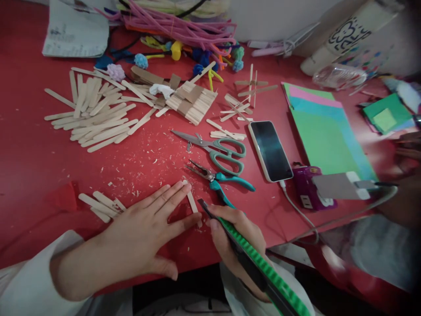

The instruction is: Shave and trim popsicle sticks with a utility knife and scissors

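Note:
My left hand (148,228) lies flat on the red table (33,153), fingers stretched out, its fingertips pressing on a short wooden stick (191,201). My right hand (237,239) is closed round a green and black utility knife (259,267). The knife's tip rests at the stick's lower end, beside my left index finger. Wood shavings are scattered around the stick.
Teal pliers (220,180) and scissors (217,151) lie just beyond the hands. A phone (270,150), coloured paper (324,131) and a charger (312,186) sit to the right. A pile of craft sticks (95,114), a glued stick panel (192,103) and pipe cleaners (184,26) lie farther back.

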A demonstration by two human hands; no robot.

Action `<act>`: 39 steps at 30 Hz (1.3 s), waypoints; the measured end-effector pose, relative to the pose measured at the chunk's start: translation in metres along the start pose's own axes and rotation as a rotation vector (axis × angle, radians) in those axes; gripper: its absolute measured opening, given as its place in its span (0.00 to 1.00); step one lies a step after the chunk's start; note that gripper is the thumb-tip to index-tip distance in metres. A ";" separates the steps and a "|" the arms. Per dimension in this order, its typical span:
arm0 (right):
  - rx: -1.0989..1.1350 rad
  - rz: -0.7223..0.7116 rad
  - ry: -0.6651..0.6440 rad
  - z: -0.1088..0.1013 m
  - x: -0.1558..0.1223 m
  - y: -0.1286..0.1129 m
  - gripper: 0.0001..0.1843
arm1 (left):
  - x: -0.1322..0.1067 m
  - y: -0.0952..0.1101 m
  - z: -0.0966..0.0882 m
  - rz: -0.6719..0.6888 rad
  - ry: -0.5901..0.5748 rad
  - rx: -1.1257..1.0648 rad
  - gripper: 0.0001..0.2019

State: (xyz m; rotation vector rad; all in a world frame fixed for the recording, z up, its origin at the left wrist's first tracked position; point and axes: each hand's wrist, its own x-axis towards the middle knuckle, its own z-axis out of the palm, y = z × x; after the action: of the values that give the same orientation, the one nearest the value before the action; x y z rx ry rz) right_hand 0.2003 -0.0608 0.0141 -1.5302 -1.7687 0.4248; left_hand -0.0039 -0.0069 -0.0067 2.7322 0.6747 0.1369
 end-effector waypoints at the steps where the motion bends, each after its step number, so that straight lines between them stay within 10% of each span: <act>1: 0.025 -0.011 -0.019 0.000 0.001 0.000 0.09 | 0.000 0.000 0.000 -0.002 -0.001 -0.006 0.55; 28: 0.026 -0.001 -0.221 0.006 0.016 -0.004 0.10 | 0.000 0.002 -0.006 -0.028 -0.061 -0.078 0.52; 39: 0.016 -0.007 -0.053 0.007 0.004 -0.003 0.09 | 0.002 0.002 -0.006 -0.023 -0.068 -0.079 0.48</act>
State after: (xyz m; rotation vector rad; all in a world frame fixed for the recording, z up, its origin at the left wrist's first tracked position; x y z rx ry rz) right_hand 0.1930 -0.0562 0.0122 -1.5140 -1.8062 0.4792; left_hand -0.0021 -0.0059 -0.0008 2.6397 0.6667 0.0638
